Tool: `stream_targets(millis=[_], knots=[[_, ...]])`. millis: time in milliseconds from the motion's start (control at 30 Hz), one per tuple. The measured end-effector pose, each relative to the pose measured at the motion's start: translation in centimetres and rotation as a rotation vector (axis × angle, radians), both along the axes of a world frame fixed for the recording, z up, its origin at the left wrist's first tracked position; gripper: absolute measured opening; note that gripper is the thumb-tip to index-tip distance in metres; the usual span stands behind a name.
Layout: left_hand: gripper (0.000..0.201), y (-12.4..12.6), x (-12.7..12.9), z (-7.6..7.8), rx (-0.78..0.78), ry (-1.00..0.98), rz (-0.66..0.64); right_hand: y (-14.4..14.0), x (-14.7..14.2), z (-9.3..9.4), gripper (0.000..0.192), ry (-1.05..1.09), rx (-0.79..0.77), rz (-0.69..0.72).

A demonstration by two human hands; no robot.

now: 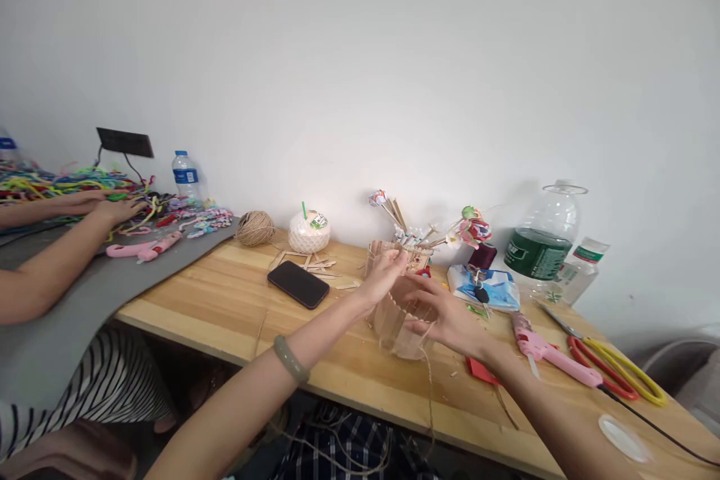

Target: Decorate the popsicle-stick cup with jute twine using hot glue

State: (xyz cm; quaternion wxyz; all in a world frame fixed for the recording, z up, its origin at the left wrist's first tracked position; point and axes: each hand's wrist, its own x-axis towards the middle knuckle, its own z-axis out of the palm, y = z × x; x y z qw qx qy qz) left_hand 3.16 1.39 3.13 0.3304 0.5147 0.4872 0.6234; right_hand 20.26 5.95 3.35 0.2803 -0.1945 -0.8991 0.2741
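Setting: pale wooden desk (236,300) against a white wall.
Holder: small round holder of upright wooden craft sticks (394,315), near the desk's front edge.
Left hand (385,274): grip closed on the holder's rim.
Right hand (450,319): grip closed around its side, brown twine (430,382) trailing down.
Nearby: black phone (298,283), pink glue gun (543,349), red-and-yellow scissors (613,367).
Co-worker: another person's hands (106,206) among coloured cords, far left.

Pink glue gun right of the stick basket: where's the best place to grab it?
Judging by its pose, take the pink glue gun by the thick body, coming from above. It lies flat on the table, the yellow-handled scissors crowd its far side, and its cord trails off to the right.
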Motion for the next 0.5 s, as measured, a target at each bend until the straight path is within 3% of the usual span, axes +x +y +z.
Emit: stream_targets(millis=[67,167,333,433,500], knots=[[0.035,-0.9,-0.8,0.0,0.006,-0.133,0.027,0.1,1.1,-0.9,0.037,0.154,-0.116,-0.093],[0.045,-3.1,-1.0,-0.5,-0.042,-0.286,0.002,-0.5,2.5,-3.3,0.055,0.451,-0.296,-0.201],[0.1,-7.2,2.1,-1.2,-0.077,-0.372,-0.31,-4.0,3.2,-7.8,0.071,0.828,-0.524,-0.261],[0.122,-8.5,3.7,-1.3,-0.047,-0.415,-0.557,-5.8,3.1,-10.0,0.081,0.95,-0.635,-0.257],[0.137,-8.8,4.0,-1.5,-0.015,-0.377,-0.585,-6.5,3.2,-11.2,0.085,0.995,-0.711,-0.242]])
